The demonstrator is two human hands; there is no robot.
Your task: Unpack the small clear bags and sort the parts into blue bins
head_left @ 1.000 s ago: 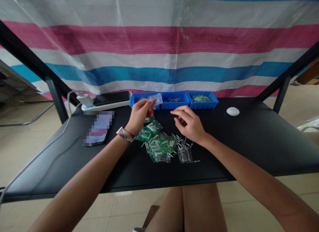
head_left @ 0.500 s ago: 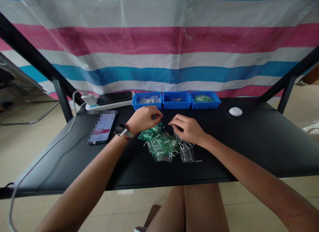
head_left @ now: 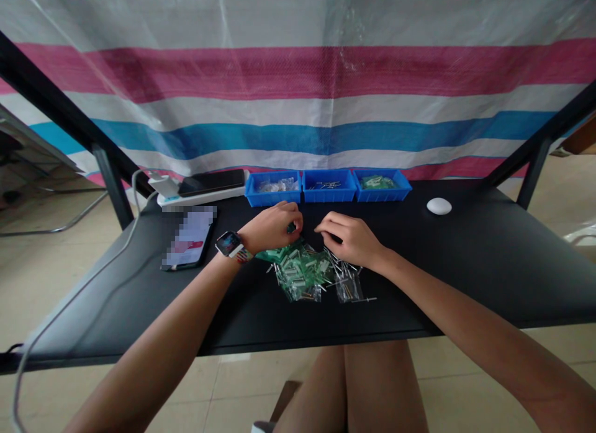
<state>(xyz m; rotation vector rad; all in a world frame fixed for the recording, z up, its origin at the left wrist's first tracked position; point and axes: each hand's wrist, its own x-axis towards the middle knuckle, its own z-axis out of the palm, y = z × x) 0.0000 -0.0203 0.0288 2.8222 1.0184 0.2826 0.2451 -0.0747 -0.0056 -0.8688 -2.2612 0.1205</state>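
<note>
A heap of small green plastic bags (head_left: 298,268) with pale pieces in them lies on the black table. Just above its far left edge is my left hand (head_left: 274,227), fingers curled in a pinch; whatever they hold is too small or hidden to tell. To its right, my right hand (head_left: 351,234) hovers over the heap's right side, thumb and fingertips drawn together, and anything between them cannot be made out. Below the right hand are loose rivet-like metal pins (head_left: 342,268) and a clear bag (head_left: 349,288) with pins inside. A gap separates the two hands.
Three blue bins stand behind: the left bin (head_left: 273,198) with clear bags, the middle bin (head_left: 328,194) with metal pins, the right bin (head_left: 382,193) with green bags. A phone (head_left: 190,237) and a power strip (head_left: 200,198) lie left, a white mouse (head_left: 439,206) right.
My left hand has lowered slightly and its wrist has turned, so the watch face shows more. The right hand has hardly moved. The view has shifted a little.
</note>
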